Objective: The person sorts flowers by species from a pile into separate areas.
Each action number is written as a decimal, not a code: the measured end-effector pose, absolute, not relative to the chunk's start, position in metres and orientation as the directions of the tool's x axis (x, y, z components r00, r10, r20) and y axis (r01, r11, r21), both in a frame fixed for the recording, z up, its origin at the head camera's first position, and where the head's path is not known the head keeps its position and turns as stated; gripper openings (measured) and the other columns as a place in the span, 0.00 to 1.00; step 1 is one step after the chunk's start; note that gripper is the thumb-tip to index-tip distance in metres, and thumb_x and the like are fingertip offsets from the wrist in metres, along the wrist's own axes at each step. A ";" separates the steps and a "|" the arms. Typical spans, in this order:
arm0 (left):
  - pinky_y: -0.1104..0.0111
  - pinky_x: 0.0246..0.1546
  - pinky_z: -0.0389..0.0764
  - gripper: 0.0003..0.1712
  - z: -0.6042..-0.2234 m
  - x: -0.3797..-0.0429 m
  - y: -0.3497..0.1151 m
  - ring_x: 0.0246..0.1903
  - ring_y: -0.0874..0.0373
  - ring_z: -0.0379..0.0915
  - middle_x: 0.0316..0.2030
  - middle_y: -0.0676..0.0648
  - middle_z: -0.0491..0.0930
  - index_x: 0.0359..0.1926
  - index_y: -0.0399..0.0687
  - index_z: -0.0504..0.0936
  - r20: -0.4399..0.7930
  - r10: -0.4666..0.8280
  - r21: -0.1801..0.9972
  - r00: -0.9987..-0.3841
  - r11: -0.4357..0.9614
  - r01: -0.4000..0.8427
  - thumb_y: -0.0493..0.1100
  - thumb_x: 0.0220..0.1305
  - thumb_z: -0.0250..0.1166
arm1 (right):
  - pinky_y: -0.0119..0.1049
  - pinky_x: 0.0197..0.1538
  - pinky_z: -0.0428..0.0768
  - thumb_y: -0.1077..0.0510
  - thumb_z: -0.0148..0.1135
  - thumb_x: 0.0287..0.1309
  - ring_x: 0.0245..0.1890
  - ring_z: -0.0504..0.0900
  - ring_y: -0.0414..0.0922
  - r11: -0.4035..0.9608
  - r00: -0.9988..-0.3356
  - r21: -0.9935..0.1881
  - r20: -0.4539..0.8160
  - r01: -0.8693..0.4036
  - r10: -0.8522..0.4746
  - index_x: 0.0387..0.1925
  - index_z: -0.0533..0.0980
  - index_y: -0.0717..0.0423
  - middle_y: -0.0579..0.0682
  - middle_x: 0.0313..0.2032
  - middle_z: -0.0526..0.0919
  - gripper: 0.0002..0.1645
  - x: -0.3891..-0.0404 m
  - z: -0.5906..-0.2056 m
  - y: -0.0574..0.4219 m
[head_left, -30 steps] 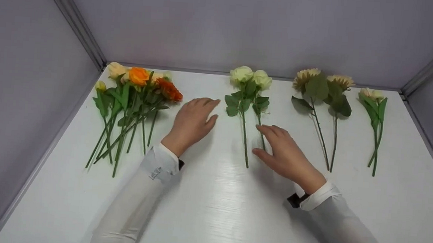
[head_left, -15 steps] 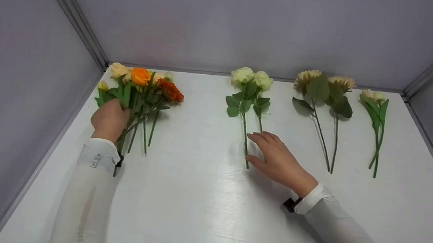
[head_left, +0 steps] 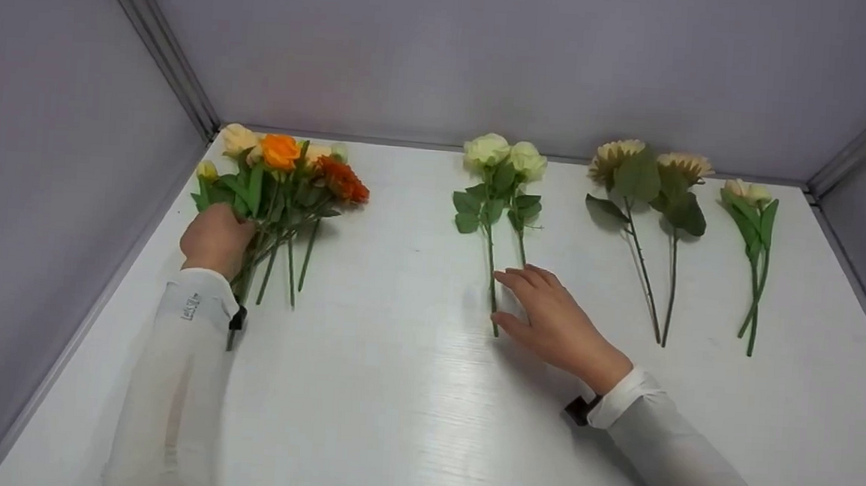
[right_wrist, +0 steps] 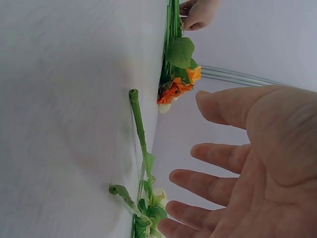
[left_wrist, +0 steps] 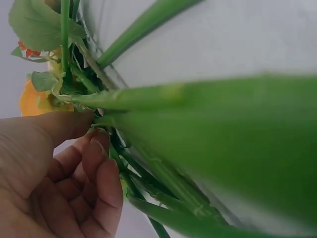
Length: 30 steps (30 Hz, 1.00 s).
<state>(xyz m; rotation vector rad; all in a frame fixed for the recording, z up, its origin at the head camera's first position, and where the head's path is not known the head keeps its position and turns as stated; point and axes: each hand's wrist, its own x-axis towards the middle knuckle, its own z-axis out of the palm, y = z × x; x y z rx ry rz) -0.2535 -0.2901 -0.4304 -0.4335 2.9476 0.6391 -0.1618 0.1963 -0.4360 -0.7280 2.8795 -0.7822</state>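
At the left of the table lies a loose bunch of artificial flowers: an orange rose [head_left: 279, 151], a red-orange bloom [head_left: 342, 181], a peach flower [head_left: 239, 141] and a yellow bud [head_left: 206, 170]. My left hand [head_left: 215, 241] is among their stems. Its thumb and fingertips pinch a green flower stem [left_wrist: 143, 99], as the left wrist view shows; which bloom it bears is hidden. My right hand [head_left: 564, 319] hovers by the lower stems of two white roses [head_left: 486, 150], fingers spread and holding nothing. Those rose stems [right_wrist: 138, 119] appear beyond its fingers in the right wrist view.
Two beige, large-petalled flowers [head_left: 684, 167] with dark leaves lie right of the white roses. Farther right are two pale tulips [head_left: 748, 191] with crossed stems. Grey panels [head_left: 444, 56] wall the white table [head_left: 364, 389] at the back and sides.
From the middle of the table my left hand has moved left to the flower bunch and pinched a green flower stem. My right hand has shifted slightly left and nearer to me.
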 end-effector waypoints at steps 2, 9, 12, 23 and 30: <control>0.56 0.28 0.74 0.18 -0.431 -0.254 -0.292 0.28 0.47 0.73 0.24 0.45 0.74 0.28 0.42 0.73 -0.144 -0.249 0.424 -0.958 0.859 -0.287 0.47 0.75 0.57 | 0.57 0.73 0.61 0.47 0.66 0.69 0.74 0.59 0.60 0.757 -0.886 -0.495 0.058 -0.427 -0.461 0.73 0.67 0.55 0.56 0.69 0.71 0.37 -0.162 -0.437 0.196; 0.59 0.28 0.77 0.16 -0.423 -0.249 -0.297 0.27 0.47 0.80 0.25 0.42 0.83 0.36 0.33 0.82 -0.127 -0.249 0.552 -0.960 0.786 -0.277 0.45 0.72 0.60 | 0.57 0.72 0.61 0.48 0.66 0.70 0.74 0.60 0.60 0.751 -0.883 -0.497 0.071 -0.435 -0.465 0.73 0.68 0.56 0.57 0.68 0.72 0.36 -0.162 -0.437 0.197; 0.60 0.25 0.76 0.16 -0.413 -0.246 -0.298 0.26 0.46 0.81 0.22 0.44 0.83 0.33 0.34 0.85 -0.097 -0.248 0.606 -0.964 0.754 -0.255 0.43 0.71 0.59 | 0.57 0.72 0.61 0.49 0.65 0.70 0.73 0.61 0.60 0.744 -0.882 -0.504 0.079 -0.437 -0.465 0.72 0.69 0.56 0.57 0.68 0.72 0.35 -0.162 -0.437 0.197; 0.61 0.40 0.85 0.19 -0.383 -0.244 -0.228 0.34 0.51 0.84 0.40 0.40 0.83 0.50 0.39 0.83 0.065 -0.151 0.869 -0.986 0.495 -0.018 0.52 0.74 0.60 | 0.54 0.70 0.66 0.50 0.65 0.71 0.71 0.66 0.56 0.723 -0.889 -0.544 0.104 -0.425 -0.445 0.69 0.73 0.55 0.53 0.65 0.76 0.30 -0.163 -0.435 0.197; 0.63 0.37 0.87 0.14 -0.383 -0.249 -0.125 0.30 0.51 0.83 0.40 0.39 0.84 0.48 0.40 0.85 0.071 0.035 0.982 -0.997 0.173 0.076 0.46 0.72 0.67 | 0.47 0.58 0.78 0.56 0.63 0.72 0.57 0.79 0.48 0.630 -0.920 -0.692 0.132 -0.352 -0.369 0.58 0.83 0.54 0.46 0.55 0.84 0.17 -0.166 -0.434 0.196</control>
